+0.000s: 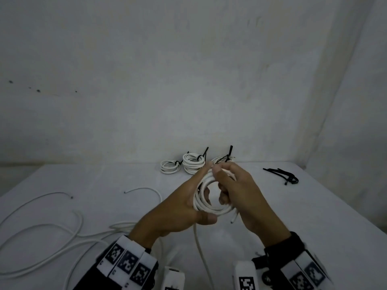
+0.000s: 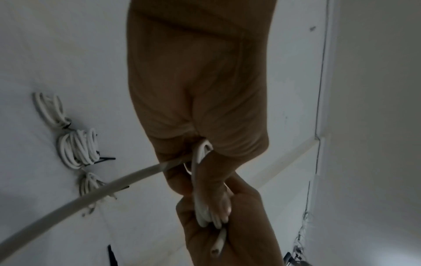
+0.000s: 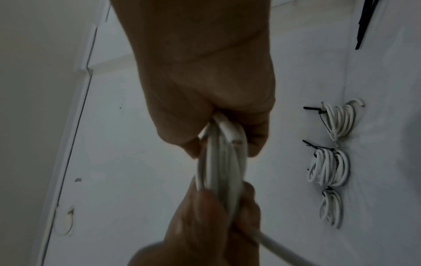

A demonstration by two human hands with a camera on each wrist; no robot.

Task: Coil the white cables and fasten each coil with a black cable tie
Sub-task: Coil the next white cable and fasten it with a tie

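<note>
Centrally, at frame centre, we held one half-wound coil of white round cable (image 1: 209, 197): our left hand (image 1: 178, 210) and right hand (image 1: 240, 191) both clamped on it; three tied white coils (image 1: 189, 164) lay just above.

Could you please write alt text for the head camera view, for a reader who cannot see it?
Two hands hold a partly wound coil of white cable above a white table, the left hand and right hand each gripping one side. Three tied coils sit by the wall, spare black ties to the right, loose cable to the left.
</note>
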